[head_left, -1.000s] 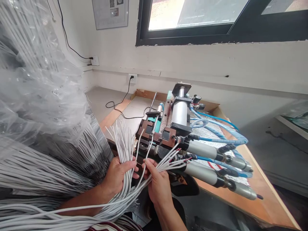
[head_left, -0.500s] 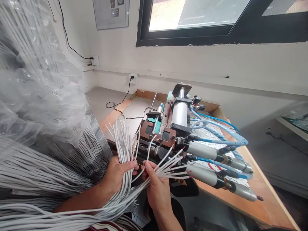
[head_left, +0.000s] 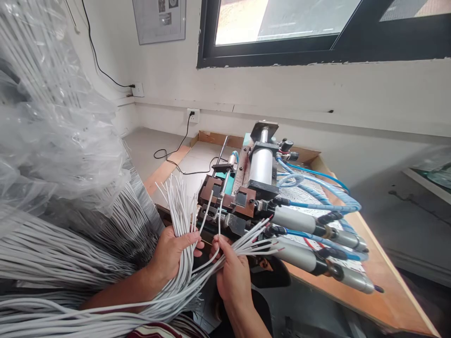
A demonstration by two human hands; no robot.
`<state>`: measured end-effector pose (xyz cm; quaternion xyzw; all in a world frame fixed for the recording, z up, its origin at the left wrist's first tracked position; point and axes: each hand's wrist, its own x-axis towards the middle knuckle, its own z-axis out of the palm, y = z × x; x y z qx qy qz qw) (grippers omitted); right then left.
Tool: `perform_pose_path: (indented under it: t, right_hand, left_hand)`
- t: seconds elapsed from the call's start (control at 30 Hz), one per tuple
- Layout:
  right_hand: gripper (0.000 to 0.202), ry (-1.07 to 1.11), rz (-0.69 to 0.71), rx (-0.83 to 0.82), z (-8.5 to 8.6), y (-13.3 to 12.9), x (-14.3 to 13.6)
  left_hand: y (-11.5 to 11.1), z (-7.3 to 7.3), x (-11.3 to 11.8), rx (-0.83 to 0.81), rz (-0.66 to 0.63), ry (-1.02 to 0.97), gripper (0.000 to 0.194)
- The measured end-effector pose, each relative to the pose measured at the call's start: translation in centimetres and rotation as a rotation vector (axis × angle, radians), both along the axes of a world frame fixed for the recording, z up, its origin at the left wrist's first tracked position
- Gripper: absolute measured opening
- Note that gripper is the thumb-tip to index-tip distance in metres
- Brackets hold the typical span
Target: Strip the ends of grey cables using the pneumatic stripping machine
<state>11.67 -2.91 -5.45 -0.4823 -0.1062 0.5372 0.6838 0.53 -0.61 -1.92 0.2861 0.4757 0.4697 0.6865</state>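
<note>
My left hand (head_left: 173, 251) is wrapped round a thick bundle of white cables (head_left: 179, 213), whose ends stick up above the thumb. In my right hand (head_left: 232, 272), thumb and fingers pinch a single white cable (head_left: 220, 218) that points up at the machine's jaws. Across the same hand lies a smaller bunch of cables (head_left: 248, 244), fanned to the right, with reddish wire tips at some ends. The pneumatic machine (head_left: 243, 202), with brown jaw blocks and silver cylinders, stands just beyond both hands. The single cable's tip overlaps the jaw area; whether it touches cannot be made out.
Long bundles of grey-white cables (head_left: 63, 253) hang at the left under clear plastic wrap (head_left: 59, 136). Blue air hoses (head_left: 324, 188) run over the wooden-edged bench (head_left: 382, 286). A black power cord (head_left: 172, 162) leads to a wall socket (head_left: 193, 116).
My right hand has lifted the single cable more upright, its tip now against the machine's jaws in view. The fanned cables have drawn closer together. My left hand keeps its hold.
</note>
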Motion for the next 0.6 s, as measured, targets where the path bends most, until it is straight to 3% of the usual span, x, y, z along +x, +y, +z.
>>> perform_pose_path:
  t: [0.23, 0.47, 0.6]
  right_hand:
    - [0.019, 0.078, 0.001, -0.022, 0.4, 0.3, 0.0]
    - [0.023, -0.118, 0.082, 0.093, -1.6, 0.4, 0.0]
    - [0.027, -0.232, 0.155, 0.111, -2.9, -0.3, 0.1]
  left_hand:
    - [0.2, 0.2, 0.2, 0.005, 0.001, 0.002, 0.027]
    - [0.1, -0.2, -0.1, 0.012, 0.016, 0.013, 0.027]
    - [0.4, -0.4, -0.3, 0.099, 0.008, -0.017, 0.025]
